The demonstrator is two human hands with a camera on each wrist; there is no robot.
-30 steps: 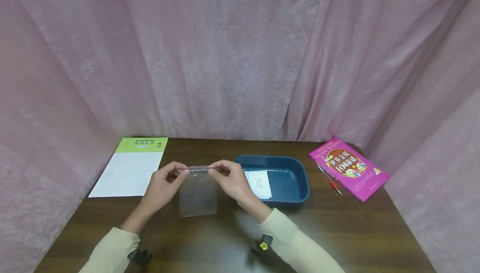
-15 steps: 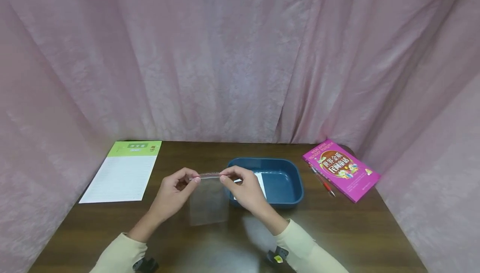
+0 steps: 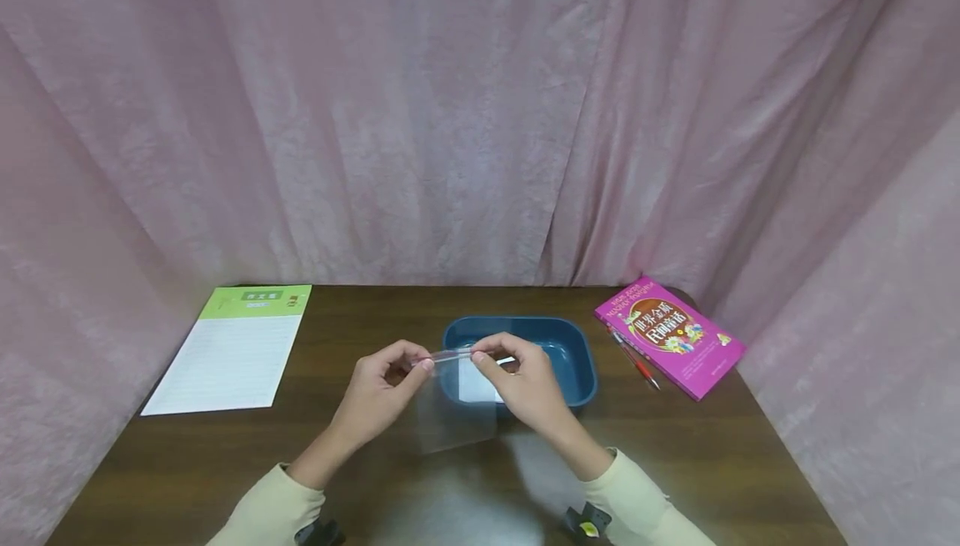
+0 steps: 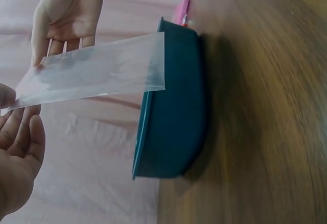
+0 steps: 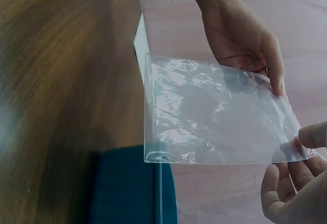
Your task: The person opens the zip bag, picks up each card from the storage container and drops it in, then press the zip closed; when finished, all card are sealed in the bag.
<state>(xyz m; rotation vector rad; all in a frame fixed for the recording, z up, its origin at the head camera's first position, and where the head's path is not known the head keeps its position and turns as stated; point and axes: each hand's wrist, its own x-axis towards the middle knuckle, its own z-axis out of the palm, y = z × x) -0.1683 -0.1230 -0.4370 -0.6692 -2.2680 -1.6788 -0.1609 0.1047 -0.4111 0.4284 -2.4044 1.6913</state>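
Left fingers [image 5: 276,73] + right fingers [image 5: 301,172] — pinching clear bag [image 5: 204,114] | teal tub [image 5: 127,185] near

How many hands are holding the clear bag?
2: the left hand pinches one end of the bag along its top edge, the right hand the other.

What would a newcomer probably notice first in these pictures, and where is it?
Probably the bright magenta book would come first, at the right side of the table, with a red pen beside it. Next may be the clear bag, pinched at its top edge by the left hand and right hand. The blue tray, partly behind the bag in the head view, also stands out.
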